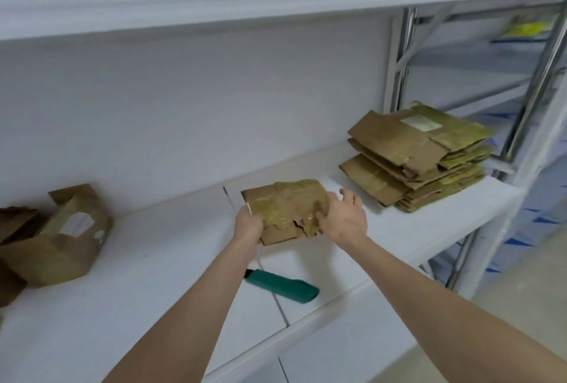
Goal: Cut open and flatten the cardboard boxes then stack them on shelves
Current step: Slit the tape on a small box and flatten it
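We are partway through: a stack of flattened boxes [414, 155] is lying at the right end of the shelf [153, 260], while unflattened boxes [61, 235] are waiting at its left. We are holding a taped cardboard box [285, 204] mid-shelf. It looks nearly flat, with its long axis running along the shelf. Our left hand [248, 223] is gripping its left edge, and our right hand [343, 217] is touching its right side, fingers spread. The green utility knife [282, 286] is lying nearer us.

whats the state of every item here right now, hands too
taped box: crumpled, tape torn, between both hands
left hand: grips the box's left edge
right hand: fingers spread, touching its right edge
utility knife: lying untouched on the shelf
flattened boxes: stacked at the right
boxes at left: not yet flattened
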The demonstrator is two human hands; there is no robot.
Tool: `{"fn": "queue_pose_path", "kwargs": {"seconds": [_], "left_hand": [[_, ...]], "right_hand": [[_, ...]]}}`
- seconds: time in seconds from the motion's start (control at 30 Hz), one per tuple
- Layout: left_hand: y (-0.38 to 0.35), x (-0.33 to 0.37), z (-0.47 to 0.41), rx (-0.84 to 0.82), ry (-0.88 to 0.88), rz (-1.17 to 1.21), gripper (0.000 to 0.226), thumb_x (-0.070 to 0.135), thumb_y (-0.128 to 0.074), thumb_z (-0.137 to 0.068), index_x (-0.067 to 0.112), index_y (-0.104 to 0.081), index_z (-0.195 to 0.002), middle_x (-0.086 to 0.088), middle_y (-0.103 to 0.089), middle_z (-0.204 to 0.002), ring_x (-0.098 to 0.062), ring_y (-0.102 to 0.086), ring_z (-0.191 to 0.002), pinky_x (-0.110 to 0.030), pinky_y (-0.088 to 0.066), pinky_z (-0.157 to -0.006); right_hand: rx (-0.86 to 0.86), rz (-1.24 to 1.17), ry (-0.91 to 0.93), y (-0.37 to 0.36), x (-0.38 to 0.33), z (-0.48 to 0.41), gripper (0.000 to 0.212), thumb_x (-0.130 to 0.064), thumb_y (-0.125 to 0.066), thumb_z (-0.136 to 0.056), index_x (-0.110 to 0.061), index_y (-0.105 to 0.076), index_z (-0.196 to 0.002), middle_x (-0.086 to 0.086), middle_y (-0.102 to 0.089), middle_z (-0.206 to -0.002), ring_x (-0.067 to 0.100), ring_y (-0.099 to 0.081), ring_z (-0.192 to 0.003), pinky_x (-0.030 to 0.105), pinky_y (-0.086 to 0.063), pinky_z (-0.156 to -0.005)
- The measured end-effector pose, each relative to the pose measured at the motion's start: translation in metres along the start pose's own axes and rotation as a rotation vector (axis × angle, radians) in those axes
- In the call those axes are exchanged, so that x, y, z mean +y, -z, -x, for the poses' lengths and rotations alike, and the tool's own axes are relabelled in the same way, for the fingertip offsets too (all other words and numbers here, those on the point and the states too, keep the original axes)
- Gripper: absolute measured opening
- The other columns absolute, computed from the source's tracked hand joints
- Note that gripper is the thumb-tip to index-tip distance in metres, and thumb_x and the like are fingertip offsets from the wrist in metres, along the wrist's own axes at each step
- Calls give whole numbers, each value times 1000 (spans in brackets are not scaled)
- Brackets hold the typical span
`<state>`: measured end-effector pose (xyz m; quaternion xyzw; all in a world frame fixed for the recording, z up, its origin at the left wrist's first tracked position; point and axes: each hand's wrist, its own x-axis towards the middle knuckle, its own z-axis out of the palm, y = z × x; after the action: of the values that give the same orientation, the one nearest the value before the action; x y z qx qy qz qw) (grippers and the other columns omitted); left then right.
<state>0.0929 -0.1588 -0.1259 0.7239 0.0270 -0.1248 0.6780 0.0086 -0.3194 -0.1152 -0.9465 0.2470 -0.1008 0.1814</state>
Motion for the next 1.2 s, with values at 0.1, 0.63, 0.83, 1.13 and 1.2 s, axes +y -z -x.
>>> {"fn": "queue_pose_path", "kwargs": {"seconds": [0.1,0.63,0.83,1.13,1.2], "left_hand": [[-57,-7,-16,9,15,-42,24,-3,-41,-96,13,-59,-101,-9,-65,-101,-27,-64,-94,-38,-56,-83],[-109,-7,-42,196,9,-621,51,9,-44,-98,6,-32,-148,-15,-34,-151,-30,-47,-129,-23,-37,-83],[-71,-6,-27,213,-6,-824,52,9,-44,-98,9,-32,-149,-17,-31,-150,-29,-50,-124,-28,-42,-90],[0,14,11,312,-47,-1146,60,13,-48,-95,12,-27,-150,-10,-18,-155,-26,-31,-138,-38,-37,-108],[32,14,25,372,-30,-1172,59,12,-48,-94,14,-28,-150,-8,-18,-156,-25,-29,-139,-38,-38,-107]], "right_hand": [[-59,43,63,-4,34,-28,47,-29,-47,-98,-20,-37,-143,11,-19,-156,33,-9,-147,39,-29,-112],[-386,131,407,-29,59,-85,68,-56,-50,-92,-33,-25,-151,2,-15,-160,34,-7,-148,55,-10,-118],[-464,151,451,-39,46,-77,56,-49,-44,-98,-31,-32,-149,-1,-17,-161,32,-4,-149,62,-7,-116],[-249,60,564,-33,-26,-54,54,-37,-42,-100,-24,-26,-150,9,-15,-158,32,-3,-148,50,-14,-118],[-270,39,603,-40,-55,-38,54,-33,-42,-101,-23,-24,-151,9,-10,-160,32,0,-149,48,-11,-119]]}}
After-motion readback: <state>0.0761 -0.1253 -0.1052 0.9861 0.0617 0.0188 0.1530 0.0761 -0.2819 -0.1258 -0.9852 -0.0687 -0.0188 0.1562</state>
